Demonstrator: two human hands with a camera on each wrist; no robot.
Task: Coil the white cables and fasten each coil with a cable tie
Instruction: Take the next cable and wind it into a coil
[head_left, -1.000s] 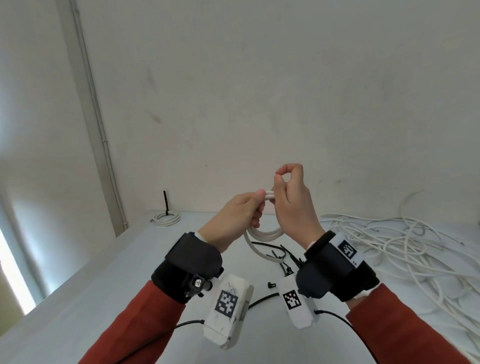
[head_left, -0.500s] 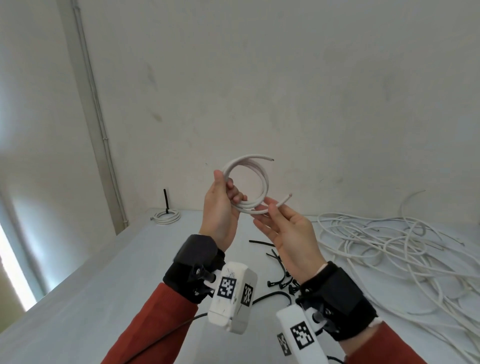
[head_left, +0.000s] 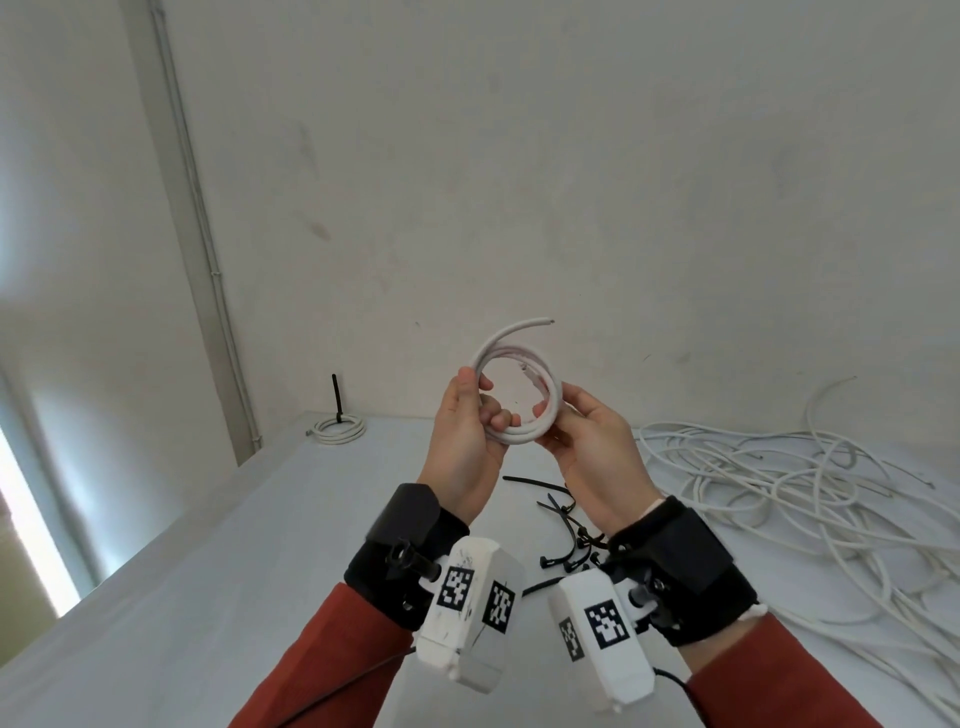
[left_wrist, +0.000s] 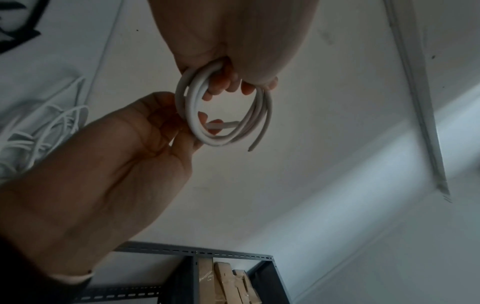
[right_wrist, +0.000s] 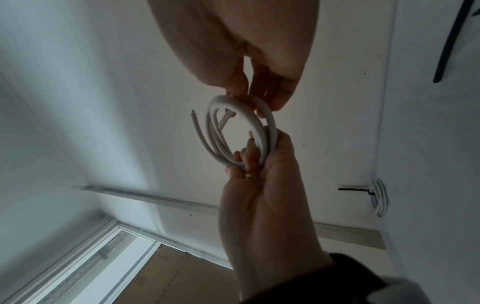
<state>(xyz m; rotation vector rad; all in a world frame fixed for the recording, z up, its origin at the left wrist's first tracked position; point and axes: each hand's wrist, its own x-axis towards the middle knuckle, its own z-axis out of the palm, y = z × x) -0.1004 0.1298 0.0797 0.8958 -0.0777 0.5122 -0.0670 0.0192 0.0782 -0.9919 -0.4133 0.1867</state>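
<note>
A small coil of white cable (head_left: 497, 349) is held upright in the air above the table, with no tie on it. My left hand (head_left: 488, 413) grips its lower left side, fingers curled through the ring. My right hand (head_left: 548, 413) pinches the coil's right side between thumb and fingers. One cable end (head_left: 545, 322) sticks out at the top, and another end lies inside the ring. The left wrist view shows the coil (left_wrist: 261, 123) with my left hand's fingers (left_wrist: 226, 86) through it. In the right wrist view the right hand (right_wrist: 259, 102) nips the coil (right_wrist: 271, 131).
Several black cable ties (head_left: 561, 514) lie on the white table (head_left: 260, 545) under my hands. A tangled heap of loose white cables (head_left: 779, 493) covers the right side. A finished coil (head_left: 337, 430) with a black tie stands at the far left corner, by the wall.
Both hands turned palm-up and lifted the coil from hanging low to standing upright. The right hand went from open fingers under the loose end to pinching the coil's right side.
</note>
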